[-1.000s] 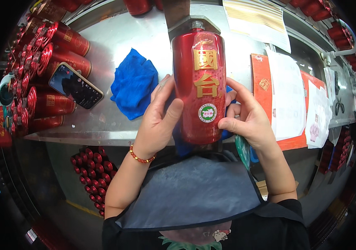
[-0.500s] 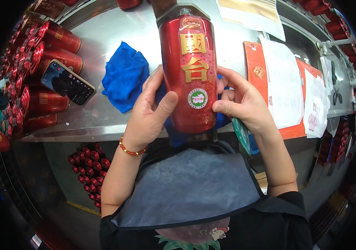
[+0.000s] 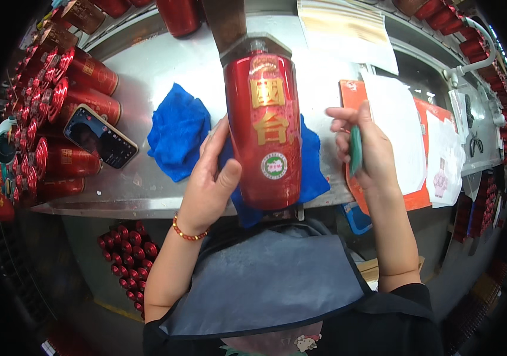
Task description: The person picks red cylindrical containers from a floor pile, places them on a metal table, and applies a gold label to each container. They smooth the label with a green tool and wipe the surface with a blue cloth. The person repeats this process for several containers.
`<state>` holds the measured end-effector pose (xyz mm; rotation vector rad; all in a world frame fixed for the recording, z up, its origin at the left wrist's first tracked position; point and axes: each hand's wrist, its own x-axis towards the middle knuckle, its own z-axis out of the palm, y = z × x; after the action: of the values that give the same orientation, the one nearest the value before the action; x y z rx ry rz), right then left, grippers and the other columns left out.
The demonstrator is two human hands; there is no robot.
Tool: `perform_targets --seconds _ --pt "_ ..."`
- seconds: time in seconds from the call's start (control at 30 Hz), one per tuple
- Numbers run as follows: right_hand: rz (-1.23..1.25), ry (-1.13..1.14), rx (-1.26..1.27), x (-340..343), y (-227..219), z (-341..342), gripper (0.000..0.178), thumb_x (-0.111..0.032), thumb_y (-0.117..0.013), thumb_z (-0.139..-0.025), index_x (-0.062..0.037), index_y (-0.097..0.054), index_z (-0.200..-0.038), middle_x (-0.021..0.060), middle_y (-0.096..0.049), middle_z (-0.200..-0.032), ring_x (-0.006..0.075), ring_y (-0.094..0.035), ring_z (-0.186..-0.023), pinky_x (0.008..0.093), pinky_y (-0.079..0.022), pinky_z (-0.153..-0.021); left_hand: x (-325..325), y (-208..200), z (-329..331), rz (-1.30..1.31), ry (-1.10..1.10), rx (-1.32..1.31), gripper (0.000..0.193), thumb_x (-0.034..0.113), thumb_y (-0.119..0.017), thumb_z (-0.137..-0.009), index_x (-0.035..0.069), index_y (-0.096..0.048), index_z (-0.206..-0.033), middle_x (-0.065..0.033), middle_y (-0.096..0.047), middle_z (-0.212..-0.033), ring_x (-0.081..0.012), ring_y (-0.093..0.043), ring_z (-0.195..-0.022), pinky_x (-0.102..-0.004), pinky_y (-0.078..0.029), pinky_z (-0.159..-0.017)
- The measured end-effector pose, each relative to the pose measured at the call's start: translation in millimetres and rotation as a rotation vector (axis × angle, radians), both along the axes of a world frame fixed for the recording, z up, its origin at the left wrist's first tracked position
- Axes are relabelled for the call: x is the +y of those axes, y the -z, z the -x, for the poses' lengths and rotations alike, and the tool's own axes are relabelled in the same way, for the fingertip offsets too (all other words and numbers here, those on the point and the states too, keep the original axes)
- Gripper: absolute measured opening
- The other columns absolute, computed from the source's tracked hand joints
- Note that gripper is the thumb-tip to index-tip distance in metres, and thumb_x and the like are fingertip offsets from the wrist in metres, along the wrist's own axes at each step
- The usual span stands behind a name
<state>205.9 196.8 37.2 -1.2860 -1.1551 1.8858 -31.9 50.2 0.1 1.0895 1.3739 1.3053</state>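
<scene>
A large glossy red bottle (image 3: 263,160) with gold characters and a round green-and-white emblem lies in front of me, its neck in a metal holder (image 3: 233,35). My left hand (image 3: 209,178) rests along the bottle's left side, fingers straight and thumb lifted away from it. To the right, apart from the bottle, my right hand (image 3: 369,142) has a narrow green strip (image 3: 355,149) in its curled fingers; its index finger points left. Whether the strip is a tool or a piece of plastic I cannot tell. A blue cloth (image 3: 313,166) shows beneath the bottle.
Another blue cloth (image 3: 177,133) lies left of the bottle, near a phone (image 3: 100,136) leaning on red bottles (image 3: 75,160). White sheets (image 3: 396,133) and an orange folder (image 3: 354,98) lie at right. Another red bottle (image 3: 179,18) stands behind. Below the table's edge are several red caps (image 3: 127,255).
My right hand has come off the bottle and moved right, taking the green strip with it. My left hand stays at the bottle's side. The whole view has shifted slightly.
</scene>
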Motion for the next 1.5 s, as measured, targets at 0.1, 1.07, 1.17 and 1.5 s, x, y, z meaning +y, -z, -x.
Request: perform_targets --seconds 0.1,1.07,1.17,1.5 --pt "0.074 0.278 0.020 9 -8 7 0.057 -0.045 -0.036 -0.112 0.0039 -0.065 -0.121 0.0015 -0.059 -0.083 0.0085 -0.051 -0.063 0.0259 -0.048 -0.059 -1 -9 -4 0.003 -0.038 0.059 0.105 0.066 -0.060 -0.094 -0.006 -0.021 -0.159 -0.0232 -0.029 -0.161 -0.0326 -0.019 -0.153 -0.0444 -0.017 -0.124" --pt "-0.196 -0.439 -0.106 34 -37 63 0.072 -0.034 -0.076 -0.094 0.0069 -0.046 -0.145 0.0032 -0.068 -0.078 0.0065 -0.062 -0.075 0.0230 -0.048 -0.064 69 -52 -12 0.002 -0.188 -0.351 0.079 0.021 -0.069 -0.099 -0.011 -0.023 -0.154 -0.0197 -0.052 -0.141 -0.0206 -0.054 -0.129 -0.0318 -0.046 -0.107" --pt "-0.216 -0.465 -0.116 38 -30 61 0.073 -0.035 -0.077 -0.093 0.0077 -0.048 -0.144 0.0036 -0.069 -0.077 0.0069 -0.063 -0.074 0.0228 -0.049 -0.063 70 -51 -13 -0.009 -0.195 -0.333 0.079 0.021 -0.069 -0.099 -0.013 -0.023 -0.154 -0.0203 -0.052 -0.141 -0.0204 -0.055 -0.128 -0.0316 -0.047 -0.106" --pt "-0.201 -0.465 -0.092 37 -33 62 0.072 -0.035 -0.078 -0.092 0.0082 -0.048 -0.143 0.0052 -0.070 -0.078 0.0078 -0.064 -0.074 0.0227 -0.049 -0.063 70 -54 -13 0.012 -0.187 -0.364 0.080 0.019 -0.069 -0.099 -0.012 -0.020 -0.155 -0.0196 -0.053 -0.141 -0.0199 -0.057 -0.126 -0.0310 -0.049 -0.103"
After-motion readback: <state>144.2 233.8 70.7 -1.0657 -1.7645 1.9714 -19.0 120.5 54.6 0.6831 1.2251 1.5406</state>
